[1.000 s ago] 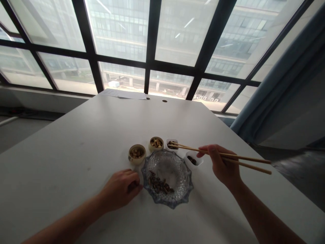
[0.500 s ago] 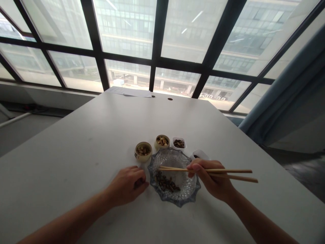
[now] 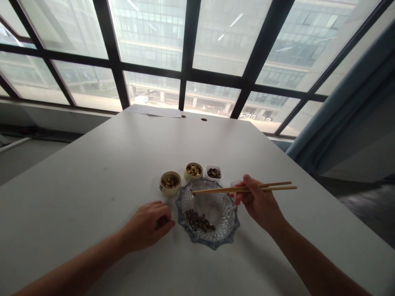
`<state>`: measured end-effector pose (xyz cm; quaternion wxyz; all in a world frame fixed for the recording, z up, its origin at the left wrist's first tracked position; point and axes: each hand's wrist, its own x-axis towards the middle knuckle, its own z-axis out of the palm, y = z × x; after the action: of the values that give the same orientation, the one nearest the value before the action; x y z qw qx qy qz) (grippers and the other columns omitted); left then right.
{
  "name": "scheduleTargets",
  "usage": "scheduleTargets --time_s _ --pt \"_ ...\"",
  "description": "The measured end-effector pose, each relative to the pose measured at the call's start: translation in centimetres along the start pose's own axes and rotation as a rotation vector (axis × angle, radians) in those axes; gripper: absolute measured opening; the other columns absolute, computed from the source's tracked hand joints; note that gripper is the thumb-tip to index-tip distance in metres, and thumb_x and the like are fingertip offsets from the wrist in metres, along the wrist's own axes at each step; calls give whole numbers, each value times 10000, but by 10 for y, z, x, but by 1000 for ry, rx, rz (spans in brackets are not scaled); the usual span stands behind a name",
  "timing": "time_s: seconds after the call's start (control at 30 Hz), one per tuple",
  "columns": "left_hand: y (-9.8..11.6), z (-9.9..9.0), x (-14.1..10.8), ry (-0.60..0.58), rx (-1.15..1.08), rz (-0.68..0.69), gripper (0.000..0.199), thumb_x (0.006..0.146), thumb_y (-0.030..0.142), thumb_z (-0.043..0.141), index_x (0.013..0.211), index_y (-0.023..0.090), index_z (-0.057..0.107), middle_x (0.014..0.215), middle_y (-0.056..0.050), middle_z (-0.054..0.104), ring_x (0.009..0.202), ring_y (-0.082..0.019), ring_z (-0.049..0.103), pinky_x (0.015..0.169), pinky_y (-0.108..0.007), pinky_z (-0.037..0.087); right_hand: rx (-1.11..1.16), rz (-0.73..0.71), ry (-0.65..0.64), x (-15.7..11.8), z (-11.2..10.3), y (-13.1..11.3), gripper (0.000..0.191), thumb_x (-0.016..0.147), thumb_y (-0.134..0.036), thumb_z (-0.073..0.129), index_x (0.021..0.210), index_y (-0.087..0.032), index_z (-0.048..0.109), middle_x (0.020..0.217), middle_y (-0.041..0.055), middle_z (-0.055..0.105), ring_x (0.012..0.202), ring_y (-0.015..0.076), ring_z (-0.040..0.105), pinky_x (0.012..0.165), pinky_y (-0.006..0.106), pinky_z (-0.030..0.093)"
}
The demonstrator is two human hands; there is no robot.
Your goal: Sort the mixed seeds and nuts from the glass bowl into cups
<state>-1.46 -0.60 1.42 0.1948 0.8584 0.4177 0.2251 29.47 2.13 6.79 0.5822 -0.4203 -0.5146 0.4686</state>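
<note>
My right hand (image 3: 257, 201) grips a pair of wooden chopsticks (image 3: 216, 190), held nearly level over the glass bowl. At their tips is a small dark sliver (image 3: 193, 193) that looks like a seed. The scalloped clear glass bowl (image 3: 226, 230) has a heap of dark striped sunflower seeds (image 3: 199, 221) in its near left part. My left hand (image 3: 151, 222) rests on the table left of the bowl, its fingers curled in, with nothing visible in them. Behind my right hand a white dish (image 3: 236, 183) is mostly hidden.
Behind the glass bowl stand a cream cup (image 3: 169, 191) of brownish pieces, a second cup (image 3: 194, 176) of pale nuts, and a small white dish (image 3: 214, 178) of sunflower seeds. Papers (image 3: 154, 111) lie at the far edge of the white table (image 3: 123, 164), by the window.
My right hand has lifted the chopsticks away from the seed heap, their tips moving toward the bowl's far side and closing together. My left hand stays in place; the view has shifted slightly.
</note>
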Motion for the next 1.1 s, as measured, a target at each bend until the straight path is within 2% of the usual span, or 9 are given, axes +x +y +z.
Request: scheduleTargets --time_s 0.07,0.13,0.3,0.4,0.6,0.67,0.8,0.87,1.1 --pt "-1 0 -1 3 -9 -1 186 903 260 550 727 200 549 680 -7 597 645 -148 559 603 -228 394 26 -17 36 4 -4 -3 444 795 -600 764 689 -170 735 453 17 648 431 164 647 460 262 541" --pt "-2 1 -1 3 -13 -1 191 907 268 552 729 199 551 687 -8 598 643 -147 560 606 -228 396 -58 -115 104 6 -10 -6 451 827 -606 728 703 -173 728 463 16 650 440 172 649 478 283 547" --pt "-3 0 0 -4 -21 4 195 910 268 551 727 198 548 679 -7 592 643 -151 566 607 -227 397 -663 -444 295 3 -29 -17 425 968 -522 585 791 -170 745 590 45 719 539 175 675 535 289 527" --pt "-2 -2 0 -4 -30 0 203 911 272 544 723 195 548 679 -9 594 641 -149 567 608 -226 404 -794 -521 285 3 -34 -21 422 1002 -477 539 792 -167 734 596 48 726 544 175 683 526 279 517" --pt "-1 -3 -2 -16 -36 -11 215 920 283 533 726 193 554 691 -15 602 655 -151 572 618 -226 415 -799 -520 196 3 -31 -25 324 980 -405 602 811 -165 738 656 54 755 594 180 719 580 273 557" --pt "-1 -3 -2 -18 -35 -8 215 921 284 534 727 193 555 692 -15 603 653 -150 571 617 -225 416 -724 -506 116 -2 -26 -28 328 998 -390 575 814 -171 735 635 43 746 591 172 718 575 261 560" --pt "-2 -3 -3 -15 -37 8 211 925 282 536 735 194 558 697 -14 606 648 -145 569 613 -223 414 -661 -408 -344 -14 -14 -32 381 1024 -352 519 751 -167 711 620 48 723 530 147 673 496 234 509" --pt "-2 -3 -3 -12 -39 13 211 927 278 534 734 195 555 694 -13 605 648 -145 568 611 -222 413 -683 -391 -490 -18 -9 -32 378 1017 -327 521 729 -159 699 622 56 707 503 131 636 471 228 474" --pt "-1 -4 -3 -12 -36 15 208 921 270 544 727 195 550 691 -12 605 647 -146 566 609 -223 410 -724 -441 -574 -19 -2 -28 300 996 -258 556 763 -153 713 642 55 690 560 130 634 549 237 485"
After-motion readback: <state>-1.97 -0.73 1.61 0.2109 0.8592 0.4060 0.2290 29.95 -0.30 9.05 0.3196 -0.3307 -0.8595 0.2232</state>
